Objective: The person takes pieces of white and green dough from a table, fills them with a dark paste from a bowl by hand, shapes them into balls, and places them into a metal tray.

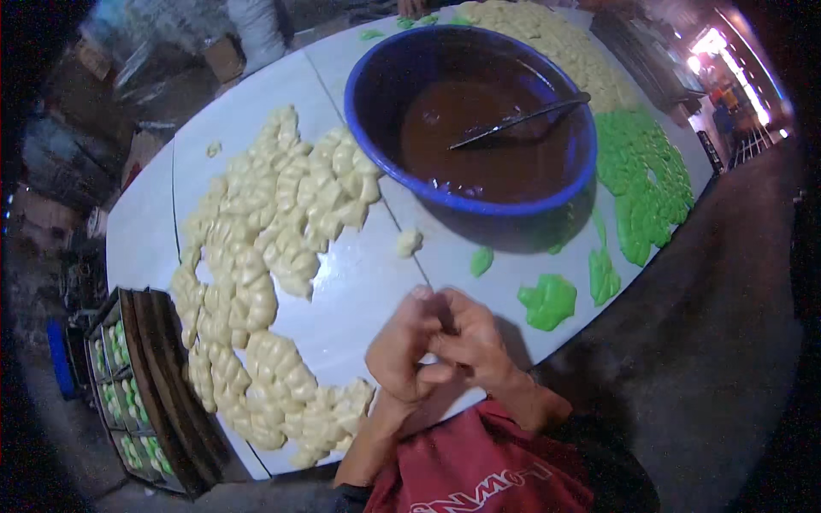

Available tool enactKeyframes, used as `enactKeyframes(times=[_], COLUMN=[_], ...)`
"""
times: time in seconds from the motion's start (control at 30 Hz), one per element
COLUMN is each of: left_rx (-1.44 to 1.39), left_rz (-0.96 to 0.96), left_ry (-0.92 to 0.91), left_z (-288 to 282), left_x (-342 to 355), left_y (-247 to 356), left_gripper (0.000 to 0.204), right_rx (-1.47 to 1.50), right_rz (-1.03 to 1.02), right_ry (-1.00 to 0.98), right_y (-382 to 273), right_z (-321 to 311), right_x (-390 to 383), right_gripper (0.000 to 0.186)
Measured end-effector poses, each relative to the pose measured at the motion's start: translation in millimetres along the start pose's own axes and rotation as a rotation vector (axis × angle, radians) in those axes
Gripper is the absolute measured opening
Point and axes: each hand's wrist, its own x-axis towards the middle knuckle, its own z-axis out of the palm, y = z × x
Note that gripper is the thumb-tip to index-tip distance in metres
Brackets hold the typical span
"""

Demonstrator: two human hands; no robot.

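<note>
My left hand (398,352) and my right hand (475,339) meet over the near edge of the white table, in front of my red apron. Both have their fingers curled and pressed together, slightly blurred; whatever lies between them is hidden. Just beyond them sits a small pale lump of dough (409,243). A broad sheet of pale yellow dough pieces (248,269) spreads to their left. On the right lie a green dough lump (548,302) and a smaller green piece (481,261).
A large blue basin (479,205) holds brown liquid, with a dark flat stick (513,124) leaning in it. More green dough (641,184) and pale dough (547,38) lie beyond. Stacked trays (162,376) stand at the left edge. Another person's hand (411,8) shows at the far side.
</note>
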Motion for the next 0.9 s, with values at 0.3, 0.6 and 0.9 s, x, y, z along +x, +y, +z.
enactKeyframes(times=[0.3, 0.6, 0.9], left_rx=[-0.165, -0.047, 0.117], left_rz=[-0.037, -0.617, -0.607], left_ry=[-0.283, -0.070, -0.095], left_z=[59.3, 23.1, 27.1], left_x=[13.3, 38.8, 33.1], left_y=[-52.0, -6.8, 4.0], left_gripper=[0.069, 0.030, 0.026], right_rx=[0.009, -1.590, -1.762], right_rz=[0.025, -0.160, -0.029], right_ry=[-0.230, -0.357, -0.760], right_y=[-100.0, -124.2, -85.6], right_z=[-43.8, -128.2, -118.1], right_x=[54.3, 221.7, 239.1], right_gripper=[0.020, 0.021, 0.023])
